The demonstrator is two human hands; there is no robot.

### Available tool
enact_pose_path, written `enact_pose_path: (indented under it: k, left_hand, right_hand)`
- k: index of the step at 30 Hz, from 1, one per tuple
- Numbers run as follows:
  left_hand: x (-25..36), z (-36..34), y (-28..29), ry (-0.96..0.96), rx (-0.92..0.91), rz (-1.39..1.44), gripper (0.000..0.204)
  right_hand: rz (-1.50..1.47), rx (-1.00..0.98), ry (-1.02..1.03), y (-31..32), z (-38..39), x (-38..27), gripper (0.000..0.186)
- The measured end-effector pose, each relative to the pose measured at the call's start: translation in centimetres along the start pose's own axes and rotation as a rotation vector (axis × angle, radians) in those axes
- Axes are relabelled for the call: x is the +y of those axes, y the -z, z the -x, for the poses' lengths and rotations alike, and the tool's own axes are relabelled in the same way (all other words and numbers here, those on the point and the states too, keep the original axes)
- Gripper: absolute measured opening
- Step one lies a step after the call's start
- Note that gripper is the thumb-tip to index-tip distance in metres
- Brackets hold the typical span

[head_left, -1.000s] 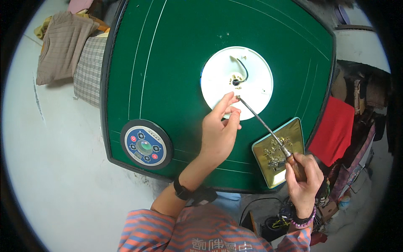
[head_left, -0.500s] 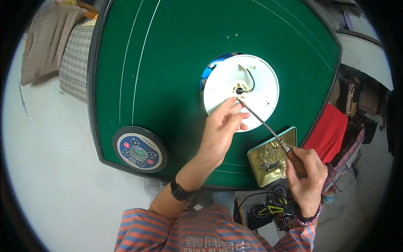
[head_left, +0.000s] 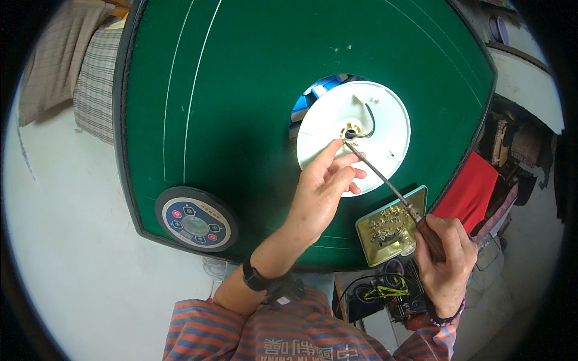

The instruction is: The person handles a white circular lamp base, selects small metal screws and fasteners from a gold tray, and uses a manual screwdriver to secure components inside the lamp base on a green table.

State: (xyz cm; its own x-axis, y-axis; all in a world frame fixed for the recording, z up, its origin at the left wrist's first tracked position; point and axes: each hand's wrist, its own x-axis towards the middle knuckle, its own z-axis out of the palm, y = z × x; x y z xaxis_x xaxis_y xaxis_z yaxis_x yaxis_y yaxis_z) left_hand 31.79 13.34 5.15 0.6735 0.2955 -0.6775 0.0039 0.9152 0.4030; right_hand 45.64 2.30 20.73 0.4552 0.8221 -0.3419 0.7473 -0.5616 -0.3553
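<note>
My right hand (head_left: 447, 262) is wrapped round the wooden handle of a screwdriver (head_left: 382, 177). Its long metal shaft slants up and left to the middle of a round white plastic disc (head_left: 388, 117), which lies on the green table. There the tip meets the disc just below a central hole, where a dark wire (head_left: 373, 125) loops out. My left hand (head_left: 319, 195) rests over the disc's lower left part, index fingertip beside the screwdriver tip. Its fingers are apart, the other fingers loosely bent near the shaft; any small screw at the tip is too small to make out.
An open shallow tin (head_left: 376, 253) with several small metal screws and fittings stands near the table's front edge. At the front left lies a round control panel (head_left: 195, 224) with buttons. Behind the disc, an opening in the green tabletop (head_left: 253, 108) shows blue and white pieces.
The view has shifted slightly, and the disc appears a little further right. Both hands keep nearly the same pose, with the screwdriver tip still by the central hole.
</note>
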Motion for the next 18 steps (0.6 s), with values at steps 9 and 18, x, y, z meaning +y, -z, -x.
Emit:
enact_pose_path:
  k: [9, 18]
  left_hand:
    - [-0.5, -0.1, 0.0, -0.061, -0.016, -0.091, 0.057]
    - [0.0, -0.1, -0.1, -0.034, -0.009, -0.093, 0.059]
  right_hand:
    - [0.084, -0.025, 0.014, 0.2, -0.3, -0.9, 0.034]
    - [0.075, -0.013, -0.034, 0.0, -0.6, -1.9, 0.033]
